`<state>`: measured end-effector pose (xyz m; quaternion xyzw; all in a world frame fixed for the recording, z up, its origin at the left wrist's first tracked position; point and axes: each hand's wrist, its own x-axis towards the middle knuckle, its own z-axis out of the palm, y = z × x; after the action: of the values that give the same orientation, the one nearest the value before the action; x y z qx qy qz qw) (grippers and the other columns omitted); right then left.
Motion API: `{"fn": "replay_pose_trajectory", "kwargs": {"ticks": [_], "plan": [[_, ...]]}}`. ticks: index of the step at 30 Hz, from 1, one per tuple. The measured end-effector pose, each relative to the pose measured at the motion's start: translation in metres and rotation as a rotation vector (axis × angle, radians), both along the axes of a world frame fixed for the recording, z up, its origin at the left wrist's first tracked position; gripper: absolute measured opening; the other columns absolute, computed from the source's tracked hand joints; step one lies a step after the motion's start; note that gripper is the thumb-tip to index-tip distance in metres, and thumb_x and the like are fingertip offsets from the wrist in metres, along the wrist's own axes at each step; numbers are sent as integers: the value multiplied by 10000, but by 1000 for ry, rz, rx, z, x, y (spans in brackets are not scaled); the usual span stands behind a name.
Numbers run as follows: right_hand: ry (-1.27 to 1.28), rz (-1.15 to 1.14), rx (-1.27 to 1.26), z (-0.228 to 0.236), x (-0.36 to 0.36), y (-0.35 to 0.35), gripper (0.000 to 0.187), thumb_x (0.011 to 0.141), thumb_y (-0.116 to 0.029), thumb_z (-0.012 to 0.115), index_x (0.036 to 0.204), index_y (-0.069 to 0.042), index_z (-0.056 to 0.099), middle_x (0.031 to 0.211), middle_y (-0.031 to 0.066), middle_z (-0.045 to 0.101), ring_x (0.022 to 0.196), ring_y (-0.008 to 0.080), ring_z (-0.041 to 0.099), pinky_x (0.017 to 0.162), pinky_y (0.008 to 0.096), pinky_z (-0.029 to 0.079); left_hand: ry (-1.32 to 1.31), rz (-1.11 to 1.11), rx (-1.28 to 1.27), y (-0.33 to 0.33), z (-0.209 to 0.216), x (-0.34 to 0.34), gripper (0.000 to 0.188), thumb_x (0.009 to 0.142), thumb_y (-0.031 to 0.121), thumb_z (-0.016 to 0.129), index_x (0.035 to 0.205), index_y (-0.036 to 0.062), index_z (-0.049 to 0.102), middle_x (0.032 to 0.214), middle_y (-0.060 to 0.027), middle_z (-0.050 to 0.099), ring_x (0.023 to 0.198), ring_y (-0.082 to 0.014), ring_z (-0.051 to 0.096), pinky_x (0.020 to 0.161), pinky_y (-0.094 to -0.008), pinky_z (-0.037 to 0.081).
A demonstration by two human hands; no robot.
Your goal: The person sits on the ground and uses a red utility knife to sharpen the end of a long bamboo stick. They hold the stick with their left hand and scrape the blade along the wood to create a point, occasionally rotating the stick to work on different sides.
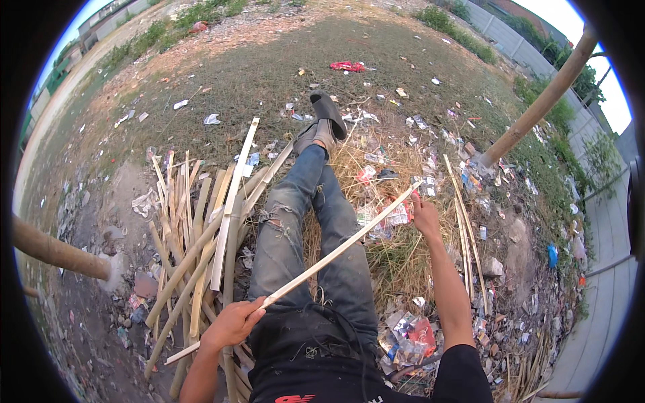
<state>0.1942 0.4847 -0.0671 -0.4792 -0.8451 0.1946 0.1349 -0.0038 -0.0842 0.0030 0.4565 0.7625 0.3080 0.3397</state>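
While the strip (342, 252) slants across the legs (285, 245), pointing to two o'clock, the left hand (235, 322) at seven grips its near stretch and the right hand (424, 213) at three is closed on the far tip; a light, even hold, I'd say, guards against snaps and splinters. Down at six o'clock, the shirt (316, 376) carries a red logo (294, 399) and pale lettering, both cut off; print on the wrappers (422, 334) at five is too small to read.

Outdoor lot (222, 84) — patchy grass (289, 57), strewn litter (347, 66), grey wall (606, 232) alongside, open sky (552, 9).
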Motion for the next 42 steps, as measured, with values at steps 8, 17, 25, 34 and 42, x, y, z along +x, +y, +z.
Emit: {"fn": "replay_pose_trajectory", "kwargs": {"ticks": [8,17,25,34,42], "plan": [[-16,-76,138,-5,2,11,729,1058,-680,435,935,-25,732,927,275,718,912,489,685,801,595,508,5,-1,21,-2,10,-5,406,1090,226,590,1440,21,600,889,-199,650,847,-397,654,766,-458,503],[-88,-98,122,-17,-11,3,726,1037,-706,450,962,-43,735,955,257,742,953,483,703,820,573,529,52,-17,-22,-13,21,-18,416,1100,244,567,1459,34,598,866,-194,641,808,-387,640,748,-453,503],[41,-361,184,-18,79,69,760,1046,-666,473,917,27,757,863,260,727,879,446,703,808,551,509,-306,133,-248,-96,15,-37,425,1130,293,533,1485,75,620,761,-30,616,711,-115,561,688,-316,499],[325,-243,-198,-33,54,68,673,1063,-613,520,904,17,694,681,76,572,658,209,536,686,400,447,-104,209,35,-48,-4,-30,404,1086,200,606,1432,-8,628,786,-117,612,713,-191,576,717,-349,508],[756,-35,-569,32,-19,4,471,1020,-543,686,927,-91,593,600,-78,396,466,57,377,440,279,279,-45,235,33,-48,-10,-26,450,1015,248,724,1382,-6,676,979,-158,741,865,-192,693,817,-325,538]]}}
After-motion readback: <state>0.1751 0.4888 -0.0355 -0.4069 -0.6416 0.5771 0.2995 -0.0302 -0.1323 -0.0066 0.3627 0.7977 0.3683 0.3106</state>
